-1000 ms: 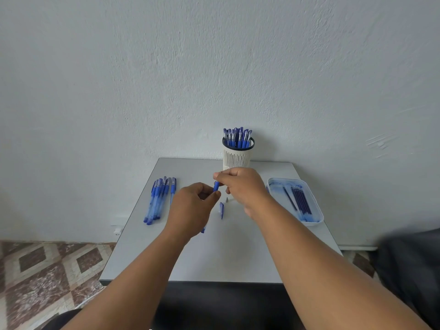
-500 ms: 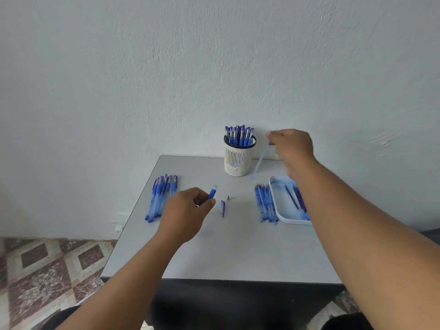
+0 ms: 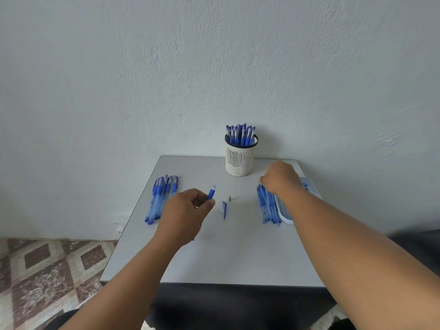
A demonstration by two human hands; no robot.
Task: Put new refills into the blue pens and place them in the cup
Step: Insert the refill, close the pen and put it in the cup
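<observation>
L hand (image 3: 184, 214) holds pen barrel (image 3: 211, 192), fingers pinching it, open end tilted up and to the right. Cap (image 3: 224, 209) and metal tip (image 3: 230, 198) lie loose on table (image 3: 214, 258) just right of it. R hand (image 3: 279, 178) nearer the refills (image 3: 267, 206), palm down over their far ends; long axes run away from person. R fingers hidden, can't tell grip. Cup (image 3: 240, 158) behind.

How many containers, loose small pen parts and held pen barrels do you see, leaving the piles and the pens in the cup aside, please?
Containers: 2 (cup, tray)
Loose small parts: 2 (cap, metal tip)
Held: 1 (pen barrel, in the left hand)
Total: 5
</observation>
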